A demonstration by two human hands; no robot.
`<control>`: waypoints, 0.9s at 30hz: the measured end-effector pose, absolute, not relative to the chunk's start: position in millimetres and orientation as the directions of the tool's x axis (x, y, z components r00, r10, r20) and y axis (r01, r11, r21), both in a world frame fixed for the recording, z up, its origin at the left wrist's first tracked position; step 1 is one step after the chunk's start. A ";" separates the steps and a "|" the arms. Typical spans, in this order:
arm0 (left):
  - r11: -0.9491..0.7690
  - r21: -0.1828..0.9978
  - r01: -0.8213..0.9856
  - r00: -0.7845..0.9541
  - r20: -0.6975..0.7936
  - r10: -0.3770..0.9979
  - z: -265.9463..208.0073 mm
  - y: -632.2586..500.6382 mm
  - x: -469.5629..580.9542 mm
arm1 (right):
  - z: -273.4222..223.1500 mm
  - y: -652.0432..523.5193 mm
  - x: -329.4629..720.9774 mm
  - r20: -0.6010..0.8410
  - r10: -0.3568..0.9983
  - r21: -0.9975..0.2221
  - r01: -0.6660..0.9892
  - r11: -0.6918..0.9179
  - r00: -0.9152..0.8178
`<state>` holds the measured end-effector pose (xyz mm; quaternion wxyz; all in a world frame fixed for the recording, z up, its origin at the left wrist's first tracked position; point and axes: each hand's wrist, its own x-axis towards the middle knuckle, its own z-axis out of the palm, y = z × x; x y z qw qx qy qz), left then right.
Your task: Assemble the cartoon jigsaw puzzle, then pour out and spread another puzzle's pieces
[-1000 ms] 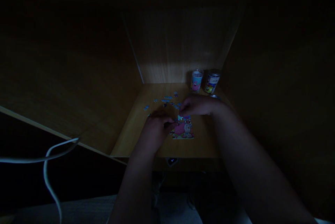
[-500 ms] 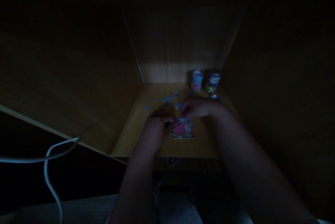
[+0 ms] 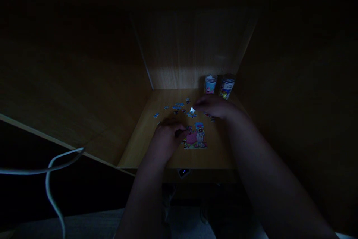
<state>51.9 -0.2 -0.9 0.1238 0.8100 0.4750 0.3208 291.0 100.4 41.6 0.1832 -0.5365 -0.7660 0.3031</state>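
right hand point(image 3: 210, 105): piece point(image 3: 192, 110) pinched by one side, grip nearly closed | left hand point(image 3: 170, 131): hold cannot be told; adjacent puzzle point(image 3: 192, 138) seemingly steadied

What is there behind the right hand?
Behind the right hand stand a light-blue container and a darker can. The hand covers the container's base; anything directly beneath the hand cannot be seen.

Single head view, worn on the person, facing forward, tilted down. Sits near, above wooden surface point(image 3: 218, 157); far panel point(image 3: 179, 52) roughly square ahead, left wall point(image 3: 84, 82) alongside, both within view.
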 end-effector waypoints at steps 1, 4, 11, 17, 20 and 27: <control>-0.509 0.501 0.700 0.318 0.419 0.850 0.1 -0.9 51.8 | 42.0 102.1 292.6 -0.006 0.960 -0.644 0.735 0.212 -0.282; -0.416 0.508 0.755 0.150 0.483 0.863 2.8 -2.9 48.7 | 45.4 106.5 300.4 0.065 0.993 -0.569 0.814 0.121 -0.102; -0.128 0.628 0.768 -0.240 0.467 0.851 9.4 -6.6 37.7 | 48.1 105.8 308.0 -0.037 0.992 -0.480 0.873 0.087 -0.120; -0.041 0.638 0.769 -0.318 0.437 0.842 11.7 -7.8 38.6 | 44.4 102.2 300.2 -0.153 0.964 -0.429 0.893 0.133 -0.217; -0.030 0.643 0.766 -0.332 0.434 0.837 11.0 -7.7 38.4 | 42.2 106.0 304.1 -0.090 0.988 -0.375 0.923 0.085 -0.127; 0.001 0.630 0.776 -0.337 0.413 0.846 12.9 -8.3 40.8 | 28.8 110.6 304.6 -0.032 0.999 -0.253 0.967 0.017 -0.026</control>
